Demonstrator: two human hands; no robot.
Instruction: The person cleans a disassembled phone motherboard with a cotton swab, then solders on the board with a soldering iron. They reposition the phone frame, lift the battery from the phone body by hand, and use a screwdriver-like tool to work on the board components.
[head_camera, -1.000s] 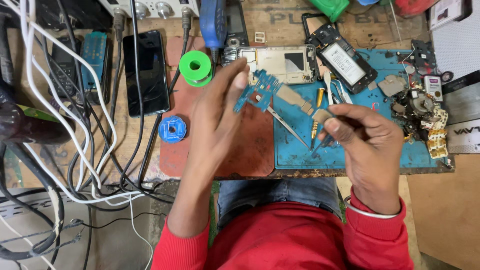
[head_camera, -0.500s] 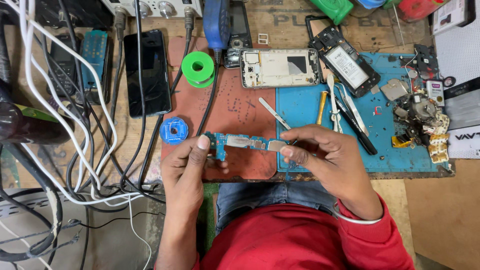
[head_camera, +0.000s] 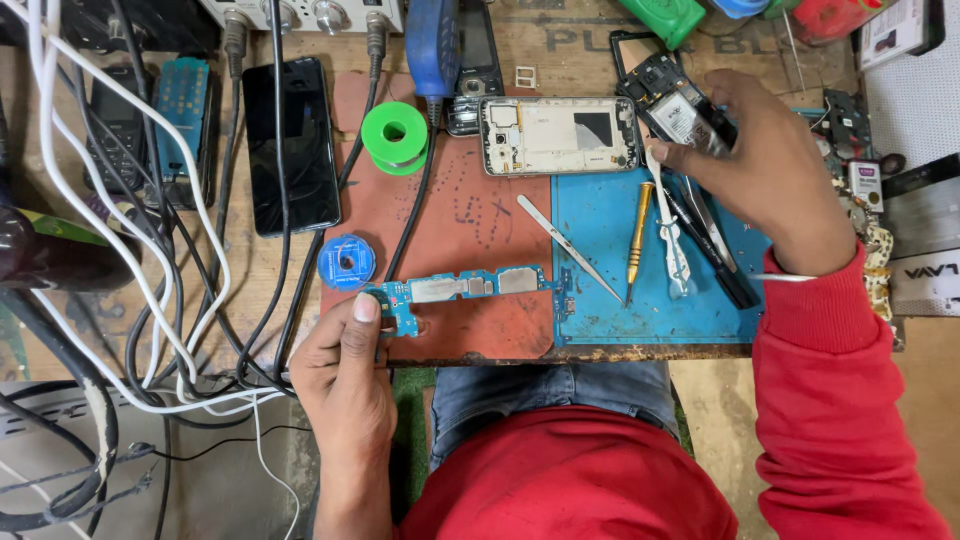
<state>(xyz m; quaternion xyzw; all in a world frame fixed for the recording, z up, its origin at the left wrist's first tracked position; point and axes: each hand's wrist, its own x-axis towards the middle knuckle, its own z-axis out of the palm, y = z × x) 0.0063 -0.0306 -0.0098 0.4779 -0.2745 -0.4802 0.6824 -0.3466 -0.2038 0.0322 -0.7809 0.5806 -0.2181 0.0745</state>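
Observation:
My left hand (head_camera: 345, 365) pinches the left end of a long blue circuit board (head_camera: 465, 288), held flat over the red mat (head_camera: 470, 215). My right hand (head_camera: 765, 170) reaches to the far right and grips an opened black phone (head_camera: 672, 98) at the top of the blue mat (head_camera: 600, 300). An empty phone frame (head_camera: 558, 135) lies between the two mats. Steel tweezers (head_camera: 568, 248), a yellow-handled screwdriver (head_camera: 638, 240) and a white pry tool (head_camera: 673, 245) lie loose on the blue mat.
A green solder spool (head_camera: 395, 137) and a small blue wick reel (head_camera: 346, 262) sit at the red mat's left. A black phone (head_camera: 292, 145) lies further left among white and black cables (head_camera: 150, 260). Small parts crowd the right edge (head_camera: 870, 210).
My right hand let go of the board's right end and moved up and right to the black phone. My left hand still holds the board, now lower left.

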